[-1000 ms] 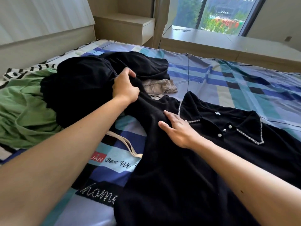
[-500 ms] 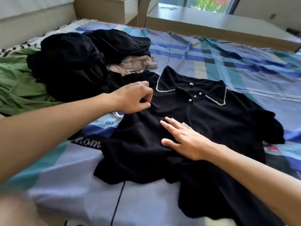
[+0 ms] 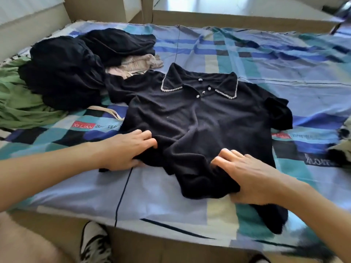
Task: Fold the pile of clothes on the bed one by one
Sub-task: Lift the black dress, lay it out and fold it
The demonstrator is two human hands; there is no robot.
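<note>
Since the bed [image 3: 284, 54] carries an unfolded pile [image 3: 62, 73] at its far left, most folding looks undone; the black collared shirt [image 3: 199, 114] lies spread face-up mid-bed, unfolded, its bunched hem clutched by left grip [image 3: 125, 149] and right grip [image 3: 250, 179].

The shirt [image 3: 199, 120] is a soft black knit, matt and faintly fuzzy. Its collar is edged with a trim [image 3: 171, 89] of small glinting beads, and its buttons [image 3: 197, 96] look glossy and pearly. The heap of black clothes [image 3: 62, 73] is equally matt, soft cloth. The green garment [image 3: 19, 107] is thinner cloth, finely creased, and the beige garment [image 3: 138, 63] looks ribbed. The sheet [image 3: 284, 59] is smooth printed cloth with a slight sheen. The bed frame [image 3: 152, 243] looks like matt, pale wood board.
</note>
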